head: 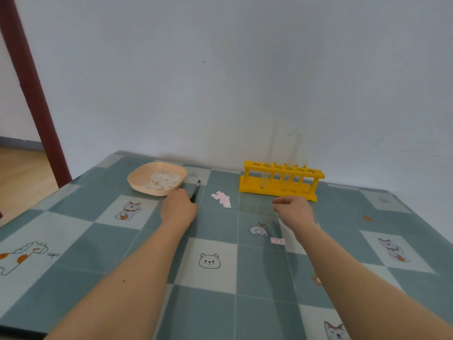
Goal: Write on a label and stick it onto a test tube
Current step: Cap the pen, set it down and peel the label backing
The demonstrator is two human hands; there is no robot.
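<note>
**Both hands out over the desk, pen at the left hand**

A desk (73,241) under a teal and pale checked cloth printed with cartoon animals stands against a plain grey-white wall. Both bare forearms reach in from the near edge.

The left hand (178,207) lies knuckles up, just in front of a shallow peach-coloured plastic bowl (137,179) holding small white scraps, near the far edge. A slim black pen (195,190) lies on the cloth with its near end at this hand's fingertips; whether the fingers have closed on it cannot be told, since they are hidden under the hand.

The right hand (294,208) hovers with fingers loosely curled and grasps nothing. It is just in front of a yellow plastic test-tube rack (280,180) that stands close to the far edge, with clear test tubes (264,180) upright in its holes.

Between the hands, closer to the pen, lies a small heap of white labels with red borders (221,199). One more red-bordered white label (277,241) lies alone nearer the near edge, beside the right forearm, next to a printed elephant.
</note>
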